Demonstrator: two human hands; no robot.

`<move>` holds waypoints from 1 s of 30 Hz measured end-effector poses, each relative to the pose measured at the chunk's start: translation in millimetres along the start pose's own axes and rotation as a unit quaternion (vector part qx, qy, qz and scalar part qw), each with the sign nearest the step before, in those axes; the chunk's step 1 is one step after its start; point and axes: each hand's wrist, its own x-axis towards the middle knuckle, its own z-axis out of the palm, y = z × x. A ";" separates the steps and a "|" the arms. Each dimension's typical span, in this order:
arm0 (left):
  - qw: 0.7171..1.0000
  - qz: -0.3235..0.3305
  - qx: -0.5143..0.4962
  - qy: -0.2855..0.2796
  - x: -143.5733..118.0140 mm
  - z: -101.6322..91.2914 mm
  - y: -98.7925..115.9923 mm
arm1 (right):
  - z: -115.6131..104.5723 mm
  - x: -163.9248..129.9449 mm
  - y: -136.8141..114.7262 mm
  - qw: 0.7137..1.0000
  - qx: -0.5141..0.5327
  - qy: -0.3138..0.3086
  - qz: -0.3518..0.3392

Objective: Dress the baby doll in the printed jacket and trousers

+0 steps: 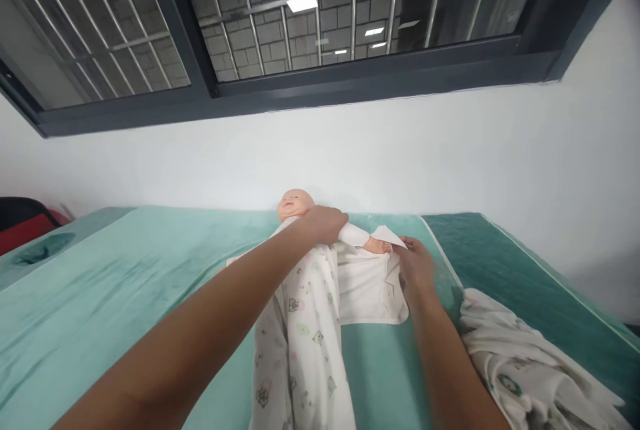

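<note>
A baby doll (pixel 296 203) lies on its back on the green padded surface, its head by the wall. It wears white baby clothes (pixel 313 333) with small printed animals. My left hand (pixel 326 225) is closed around the doll's upper arm near the shoulder. The doll's white-sleeved arm (pixel 355 235) sticks out to the right, its small hand (pixel 379 246) bare. My right hand (pixel 417 262) pinches the edge of a white cloth flap (pixel 390 235) beside the doll's fingers. Below that arm, a plain white part of the garment (pixel 373 290) lies spread flat.
A crumpled printed white cloth (pixel 525 363) lies at the right front on the green cover (pixel 150 263). Behind stand a white wall (pixel 400 150) and a dark-framed barred window (pixel 350 70). A black and red item (pixel 25 223) is at the far left.
</note>
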 end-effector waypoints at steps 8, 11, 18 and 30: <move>1.000 0.006 -0.002 0.018 -6.5 7.5 2.0 | -2.2 2.3 3.2 0.988 0.133 -0.070 0.032; 1.000 0.007 -0.010 0.024 -2.3 14.2 0.5 | -2.3 2.8 1.3 0.981 0.163 -0.093 0.057; 0.998 -0.024 -0.037 0.045 0.9 18.8 -16.5 | -1.1 8.4 1.9 0.985 0.116 -0.116 0.054; 0.997 -0.036 -0.054 0.052 0.2 19.7 -10.4 | -5.0 11.2 6.6 0.989 0.143 -0.016 0.028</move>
